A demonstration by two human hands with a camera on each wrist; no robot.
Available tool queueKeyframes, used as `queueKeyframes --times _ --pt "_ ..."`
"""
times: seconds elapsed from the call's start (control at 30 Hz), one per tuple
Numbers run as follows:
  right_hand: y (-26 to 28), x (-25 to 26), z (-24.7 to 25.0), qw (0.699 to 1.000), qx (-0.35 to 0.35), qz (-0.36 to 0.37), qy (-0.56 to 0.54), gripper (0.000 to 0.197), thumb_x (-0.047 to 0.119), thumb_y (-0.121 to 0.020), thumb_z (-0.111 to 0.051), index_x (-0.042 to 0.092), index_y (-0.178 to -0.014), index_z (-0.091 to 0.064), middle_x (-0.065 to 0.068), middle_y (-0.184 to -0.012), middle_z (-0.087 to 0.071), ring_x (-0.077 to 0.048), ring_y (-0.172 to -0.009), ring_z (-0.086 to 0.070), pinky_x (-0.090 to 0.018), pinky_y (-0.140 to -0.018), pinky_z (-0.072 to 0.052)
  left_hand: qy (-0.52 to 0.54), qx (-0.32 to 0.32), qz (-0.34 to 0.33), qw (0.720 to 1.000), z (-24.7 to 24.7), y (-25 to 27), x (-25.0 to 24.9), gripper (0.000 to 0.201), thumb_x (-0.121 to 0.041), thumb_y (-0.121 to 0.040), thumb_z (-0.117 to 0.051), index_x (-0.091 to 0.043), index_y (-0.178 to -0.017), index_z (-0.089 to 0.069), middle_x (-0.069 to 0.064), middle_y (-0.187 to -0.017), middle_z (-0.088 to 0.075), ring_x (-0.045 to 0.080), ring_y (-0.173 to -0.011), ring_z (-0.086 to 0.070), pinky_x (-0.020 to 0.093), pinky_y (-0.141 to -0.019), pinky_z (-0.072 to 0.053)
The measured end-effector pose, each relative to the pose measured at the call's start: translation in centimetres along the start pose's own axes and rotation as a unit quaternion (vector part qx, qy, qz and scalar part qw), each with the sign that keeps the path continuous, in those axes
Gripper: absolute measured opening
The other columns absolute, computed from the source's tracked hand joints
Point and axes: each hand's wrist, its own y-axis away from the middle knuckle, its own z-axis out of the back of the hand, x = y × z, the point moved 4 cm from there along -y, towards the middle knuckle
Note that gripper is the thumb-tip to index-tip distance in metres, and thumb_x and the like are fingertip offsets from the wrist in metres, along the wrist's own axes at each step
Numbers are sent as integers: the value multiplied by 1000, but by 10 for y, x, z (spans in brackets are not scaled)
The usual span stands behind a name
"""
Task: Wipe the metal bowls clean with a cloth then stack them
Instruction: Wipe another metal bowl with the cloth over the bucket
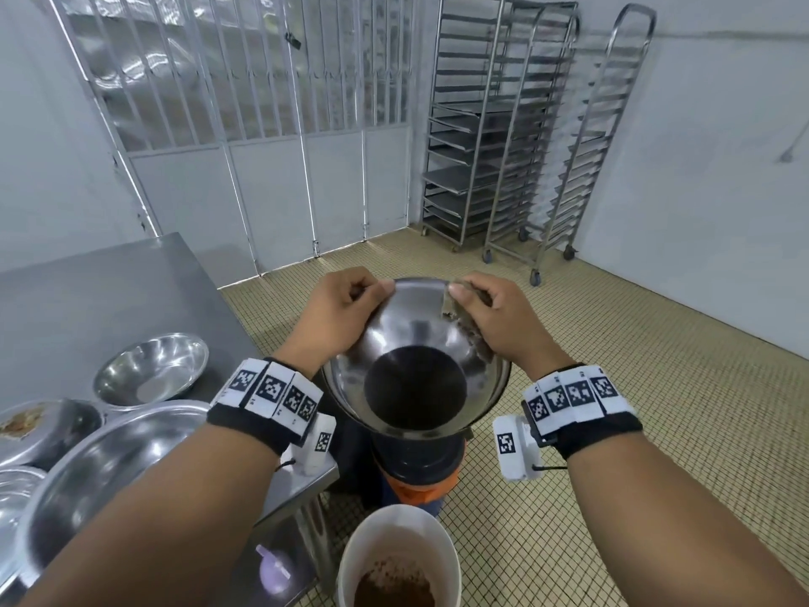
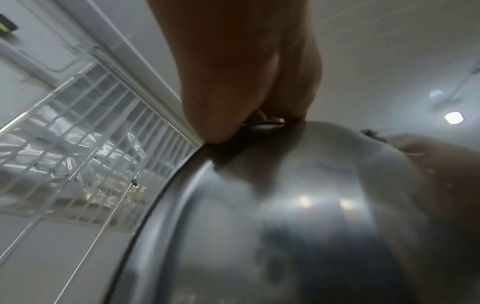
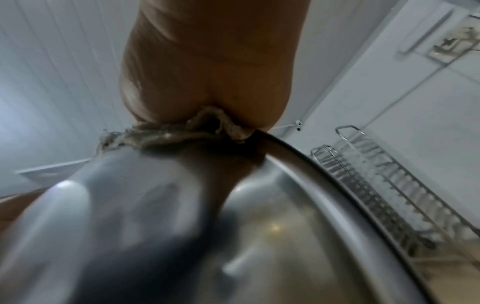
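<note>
You hold a metal bowl in the air, tilted toward you, above the tiled floor just right of the counter. Your left hand pinches its far-left rim. Your right hand grips a grubby cloth, pressing it over the far-right rim. More bowls sit on the counter. A white bucket of brown powder stands below.

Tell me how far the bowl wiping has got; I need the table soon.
In hand: the left hand holds a bowl by its rim while the right hand presses the cloth inside. Left: several bowls lie unstacked on the table, one soiled. No finished stack shows.
</note>
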Motion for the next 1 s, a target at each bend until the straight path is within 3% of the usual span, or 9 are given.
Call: queueKeyframes --times 0.07,0.13,0.27,0.37,0.47,0.6,0.73,0.9,1.0 --pt "4 -12 6 998 -36 -20 -45 26 34 -105 -52 26 -86 -67 -1 -76 -65 -3 -64 -56 -14 -63 -44 67 -62 63 994 9 0 18 32 -37 -100 -68 -13 -79 -67 5 -61 -60 14 -51 -49 29 -49 -41" --pt "6 -19 7 997 -54 -25 -41 30 33 -105 -52 16 -83 -65 -8 -76 -63 -9 -65 -55 -25 -66 -45 68 -72 74 992 11 3 27 33 -37 -101 -66 -12 -79 -65 2 -60 -56 11 -51 -46 28 -51 -39" --pt "-1 1 -2 1000 9 -5 16 22 35 -104 -54 24 -91 -69 9 -79 -65 -4 -70 -60 -18 -65 -47 -39 41 -13 998 -5 3 3 21 -35 -102 -64 -23 -86 -69 -9 -72 -66 -2 -57 -56 10 -56 -41" --pt "-5 14 -13 994 52 40 86 13 37 -103 -55 34 -95 -66 15 -83 -65 -2 -77 -61 -19 -68 -44 -59 77 -35 995 -12 1 -8 16 -35 -100 -67 -27 -86 -69 -9 -76 -70 -1 -67 -64 8 -59 -47" --pt "-2 -4 -5 1000 -7 -1 14 22 39 -104 -53 28 -91 -67 6 -80 -65 -5 -71 -59 -22 -67 -45 27 -3 8 1000 0 -1 5 24 -35 -100 -68 -18 -83 -71 -1 -66 -70 12 -51 -57 20 -50 -44" --pt "4 -20 0 996 -65 -29 -46 33 34 -105 -52 9 -88 -65 -13 -79 -63 -10 -66 -54 -29 -68 -46 82 -59 76 992 3 4 25 30 -36 -102 -65 -17 -78 -63 -6 -49 -57 10 -44 -44 23 -41 -34" --pt "-3 -13 3 997 -64 -16 -25 28 35 -104 -54 18 -85 -66 -6 -78 -65 -20 -72 -60 -29 -70 -48 24 -15 51 998 -2 5 21 39 -44 -102 -61 -13 -79 -65 4 -58 -58 9 -47 -46 23 -47 -37" --pt "11 -16 7 987 -97 -44 -117 30 30 -108 -46 19 -88 -66 -5 -79 -62 -11 -67 -55 -15 -65 -47 138 -114 91 980 8 2 25 47 -43 -100 -66 -2 -79 -62 10 -62 -56 17 -53 -48 29 -48 -37" --pt "16 -25 6 979 -126 -72 -145 36 29 -109 -43 13 -83 -62 -5 -74 -55 -10 -64 -50 -23 -65 -45 176 -124 101 971 7 4 35 49 -50 -100 -62 -5 -82 -62 12 -68 -59 21 -59 -50 35 -55 -40"
